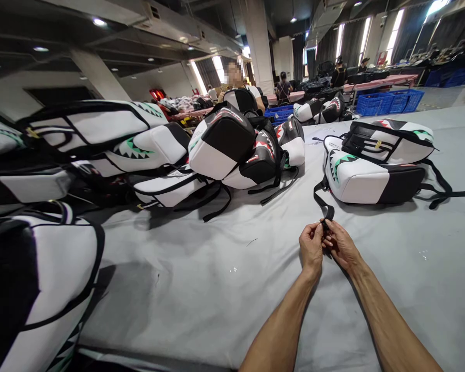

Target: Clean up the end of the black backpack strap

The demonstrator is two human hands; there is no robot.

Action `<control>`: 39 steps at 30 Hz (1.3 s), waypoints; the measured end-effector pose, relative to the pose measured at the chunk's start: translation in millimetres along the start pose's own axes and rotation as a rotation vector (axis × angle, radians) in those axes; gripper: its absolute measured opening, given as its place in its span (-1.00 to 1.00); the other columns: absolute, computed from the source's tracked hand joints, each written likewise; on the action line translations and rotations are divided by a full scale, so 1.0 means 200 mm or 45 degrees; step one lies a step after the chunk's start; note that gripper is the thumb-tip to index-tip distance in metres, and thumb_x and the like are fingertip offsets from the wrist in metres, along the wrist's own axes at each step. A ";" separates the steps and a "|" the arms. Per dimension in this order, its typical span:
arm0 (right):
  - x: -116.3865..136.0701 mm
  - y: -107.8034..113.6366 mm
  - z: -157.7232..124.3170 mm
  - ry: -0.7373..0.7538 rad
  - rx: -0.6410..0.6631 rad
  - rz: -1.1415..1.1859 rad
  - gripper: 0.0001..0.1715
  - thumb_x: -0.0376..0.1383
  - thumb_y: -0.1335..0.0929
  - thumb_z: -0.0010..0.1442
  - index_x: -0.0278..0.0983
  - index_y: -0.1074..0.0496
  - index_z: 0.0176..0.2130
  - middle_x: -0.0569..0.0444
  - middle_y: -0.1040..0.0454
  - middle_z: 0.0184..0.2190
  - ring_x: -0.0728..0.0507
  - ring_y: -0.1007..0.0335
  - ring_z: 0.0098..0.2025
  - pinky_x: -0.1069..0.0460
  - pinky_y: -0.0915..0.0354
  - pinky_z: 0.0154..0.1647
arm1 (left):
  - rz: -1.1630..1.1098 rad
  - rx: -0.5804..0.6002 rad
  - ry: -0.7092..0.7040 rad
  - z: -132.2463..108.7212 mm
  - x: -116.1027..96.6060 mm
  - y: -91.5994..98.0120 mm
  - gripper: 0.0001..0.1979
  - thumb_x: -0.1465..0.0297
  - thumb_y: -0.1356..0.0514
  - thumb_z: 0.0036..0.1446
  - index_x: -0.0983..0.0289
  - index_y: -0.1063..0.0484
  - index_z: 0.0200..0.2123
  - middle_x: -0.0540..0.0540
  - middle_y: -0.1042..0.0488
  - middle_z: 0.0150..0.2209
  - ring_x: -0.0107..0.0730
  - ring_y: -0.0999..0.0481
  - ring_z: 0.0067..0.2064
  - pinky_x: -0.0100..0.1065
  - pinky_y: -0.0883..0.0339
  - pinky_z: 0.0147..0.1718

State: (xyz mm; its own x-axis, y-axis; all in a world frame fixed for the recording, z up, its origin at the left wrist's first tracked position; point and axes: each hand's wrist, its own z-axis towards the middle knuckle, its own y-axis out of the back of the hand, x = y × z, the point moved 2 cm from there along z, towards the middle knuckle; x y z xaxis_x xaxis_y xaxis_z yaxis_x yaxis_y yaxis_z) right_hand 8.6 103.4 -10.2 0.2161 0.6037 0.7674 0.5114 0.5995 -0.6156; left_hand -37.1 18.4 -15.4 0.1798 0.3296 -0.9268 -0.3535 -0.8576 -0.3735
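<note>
In the head view, the work in hand appears to be handling the end of a strap [327, 211] on the right half of the table [217, 294]. The left hand [312, 247] pinches it between thumb and fingers; the right hand [341, 244] meets it there, thumb and fingers also closed on the strap, though the exact hold is hidden. The strap runs away to the left side of the lower bag [358, 182], which lies just beyond the hands, with the upper bag [406, 150] resting on it. More bags [217, 139] are heaped far left; another bag [64, 263] stands near left. The next move seems to call for fine fingertip work with some slack in the strap, since a hard pull could drag the stacked pair.
</note>
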 end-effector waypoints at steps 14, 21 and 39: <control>0.01 -0.03 -0.01 -0.036 0.023 -0.061 -0.32 0.12 -0.79 -0.09 -0.22 -0.63 -0.21 0.25 -0.32 -0.52 0.10 -0.07 -0.56 0.18 -0.16 -0.58 | 0.022 -0.012 0.018 0.02 0.03 0.01 -0.33 -0.24 -0.48 0.12 0.28 -0.53 -0.20 0.02 -0.56 -0.44 -0.44 -0.53 -0.53 -0.41 -0.37 -0.52; 0.01 -0.03 -0.01 -0.045 0.012 -0.054 -0.27 0.13 -0.80 -0.12 -0.24 -0.63 -0.21 0.27 -0.28 -0.55 0.10 -0.07 -0.58 0.18 -0.17 -0.59 | 0.014 -0.014 0.014 0.01 0.01 0.01 -0.32 -0.24 -0.48 0.12 0.29 -0.54 -0.21 0.03 -0.57 -0.43 -0.44 -0.53 -0.53 -0.42 -0.39 -0.52; 0.01 -0.03 -0.01 -0.062 -0.018 -0.021 -0.23 0.10 -0.80 -0.12 -0.29 -0.68 -0.11 0.30 -0.25 -0.58 0.10 -0.04 -0.59 0.17 -0.14 -0.59 | 0.018 -0.013 0.028 0.02 0.03 0.01 -0.33 -0.23 -0.48 0.12 0.29 -0.55 -0.20 0.08 -0.62 -0.39 -0.41 -0.57 -0.50 -0.41 -0.40 -0.53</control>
State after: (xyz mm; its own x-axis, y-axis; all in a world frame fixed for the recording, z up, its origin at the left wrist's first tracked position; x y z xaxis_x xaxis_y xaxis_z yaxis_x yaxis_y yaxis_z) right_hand 7.0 100.0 -4.4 0.1674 0.6189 0.7674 0.5262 0.6022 -0.6004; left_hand -40.1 19.3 -22.2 0.1953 0.3088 -0.9309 -0.3468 -0.8661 -0.3600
